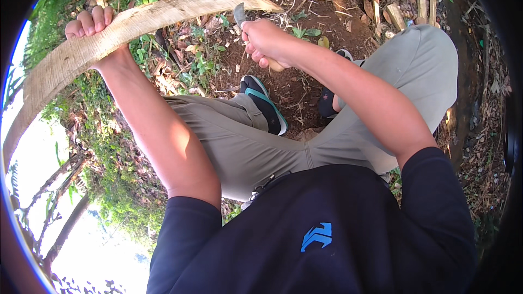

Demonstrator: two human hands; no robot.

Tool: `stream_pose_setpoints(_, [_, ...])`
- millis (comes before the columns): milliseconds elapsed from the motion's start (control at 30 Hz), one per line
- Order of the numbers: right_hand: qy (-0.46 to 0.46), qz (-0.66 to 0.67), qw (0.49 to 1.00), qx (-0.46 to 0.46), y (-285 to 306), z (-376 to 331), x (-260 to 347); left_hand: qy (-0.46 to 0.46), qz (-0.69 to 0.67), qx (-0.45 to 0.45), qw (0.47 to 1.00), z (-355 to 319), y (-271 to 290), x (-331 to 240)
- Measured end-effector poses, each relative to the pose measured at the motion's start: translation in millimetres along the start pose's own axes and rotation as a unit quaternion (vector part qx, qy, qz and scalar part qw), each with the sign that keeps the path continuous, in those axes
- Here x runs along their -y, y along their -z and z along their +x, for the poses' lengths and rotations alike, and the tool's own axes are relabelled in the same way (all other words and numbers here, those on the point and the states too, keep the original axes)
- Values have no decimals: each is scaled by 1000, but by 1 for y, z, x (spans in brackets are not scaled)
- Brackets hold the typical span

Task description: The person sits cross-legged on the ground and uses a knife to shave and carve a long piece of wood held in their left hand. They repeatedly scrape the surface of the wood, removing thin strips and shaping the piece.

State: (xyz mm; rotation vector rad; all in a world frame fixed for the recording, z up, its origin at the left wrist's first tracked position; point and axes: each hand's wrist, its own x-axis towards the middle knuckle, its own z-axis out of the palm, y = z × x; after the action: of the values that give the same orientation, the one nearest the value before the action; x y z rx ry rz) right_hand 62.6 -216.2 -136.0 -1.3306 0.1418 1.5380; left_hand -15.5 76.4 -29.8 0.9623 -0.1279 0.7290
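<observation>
A long pale wooden plank with a rough-sawn face runs from the left rim to a narrow tip at the upper middle, looking bent by the lens. My left hand is wrapped round its edge, several fingers curling over the top. In my right hand is a knife with a short curved grey blade and a light wooden handle, whose end sticks out below my fist. The blade lies at the plank's lower edge near the tip; I cannot tell whether it touches.
My knees are spread, with a dark shoe on the brown soil between them. Split wood pieces lie at the upper right. Dry leaves and green plants cover ground under the plank; branches stand at lower left.
</observation>
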Motion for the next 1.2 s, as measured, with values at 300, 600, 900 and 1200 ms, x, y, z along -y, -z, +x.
stream_pose_setpoints(300, [-3,-16,1000,5,-5,2,0,-13,15,-59,998,-5,-2,0])
stream_pose_setpoints(600, [-14,39,999,-1,-10,6,6,15,7,-10,1000,-5,9,-3])
stream_pose_setpoints(900, [5,96,995,38,-15,0,7,-11,22,10,1000,-9,5,-1])
stream_pose_setpoints(1200, [26,73,995,65,-25,-8,14,-1,33,46,998,-8,14,-3])
